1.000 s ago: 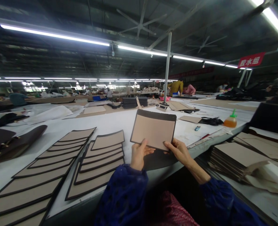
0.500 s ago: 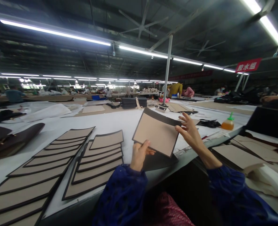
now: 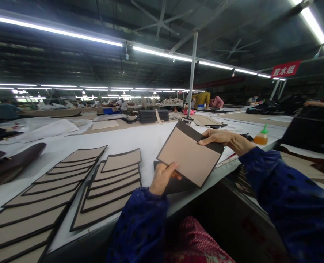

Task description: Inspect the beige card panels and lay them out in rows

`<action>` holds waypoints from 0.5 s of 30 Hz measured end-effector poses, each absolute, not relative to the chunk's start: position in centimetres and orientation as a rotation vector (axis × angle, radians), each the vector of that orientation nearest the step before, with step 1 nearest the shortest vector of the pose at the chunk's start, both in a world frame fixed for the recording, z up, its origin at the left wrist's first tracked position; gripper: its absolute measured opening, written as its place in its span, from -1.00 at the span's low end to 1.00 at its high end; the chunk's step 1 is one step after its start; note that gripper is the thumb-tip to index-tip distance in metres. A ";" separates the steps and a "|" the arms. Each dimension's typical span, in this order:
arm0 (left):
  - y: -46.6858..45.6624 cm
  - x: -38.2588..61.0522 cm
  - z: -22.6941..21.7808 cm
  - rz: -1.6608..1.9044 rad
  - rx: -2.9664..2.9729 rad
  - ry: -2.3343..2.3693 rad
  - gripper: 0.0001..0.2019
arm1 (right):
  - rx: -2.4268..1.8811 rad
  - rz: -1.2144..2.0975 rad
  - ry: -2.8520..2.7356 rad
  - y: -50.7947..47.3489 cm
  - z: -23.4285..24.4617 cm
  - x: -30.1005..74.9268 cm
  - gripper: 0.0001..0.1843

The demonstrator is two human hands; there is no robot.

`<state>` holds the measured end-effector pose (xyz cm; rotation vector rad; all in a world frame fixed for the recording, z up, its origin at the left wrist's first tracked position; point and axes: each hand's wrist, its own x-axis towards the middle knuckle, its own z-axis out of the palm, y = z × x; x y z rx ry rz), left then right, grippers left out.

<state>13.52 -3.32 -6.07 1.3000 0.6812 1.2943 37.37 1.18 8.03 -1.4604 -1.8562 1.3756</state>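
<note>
Beige black-edged panel (image 3: 189,157), gripped at opposite edges by left hand (image 3: 162,178) and right hand (image 3: 222,138), table edge (image 3: 219,178) below

Held panel (image 3: 189,157): beige face, dark brown border. Fanned panels (image 3: 52,191): same beige, dark edges. Worktable (image 3: 140,140): white. Sleeves (image 3: 288,190): royal blue, darker dotted pattern. Lap fabric (image 3: 196,241): red check. Bottle (image 3: 261,139): orange contents, green cap. Hanging sign (image 3: 285,69): red, white characters.
</note>
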 end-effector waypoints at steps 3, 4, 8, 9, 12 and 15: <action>-3.3 13.5 -5.9 1.295 1.278 0.699 -0.63 | -1.470 1.301 -1.852 0.4 7.9 36.8 -0.55; -3.3 13.6 -5.9 1.300 1.269 0.710 -0.63 | -1.472 1.265 -1.856 0.1 7.8 36.5 -0.56; -3.1 13.6 -6.1 1.309 1.248 0.741 -0.64 | -1.470 1.094 -1.931 -0.7 7.7 35.8 -0.58; -3.1 13.7 -6.1 1.312 1.246 0.746 -0.64 | -1.474 1.028 -1.961 -0.6 7.6 35.8 -0.58; -3.1 13.7 -6.1 1.319 1.235 0.774 -0.63 | -1.489 0.713 -2.110 0.0 7.3 36.0 -0.61; -3.1 13.7 -6.1 1.327 1.224 0.800 -0.62 | -1.509 0.296 -2.266 0.1 7.2 36.0 -0.64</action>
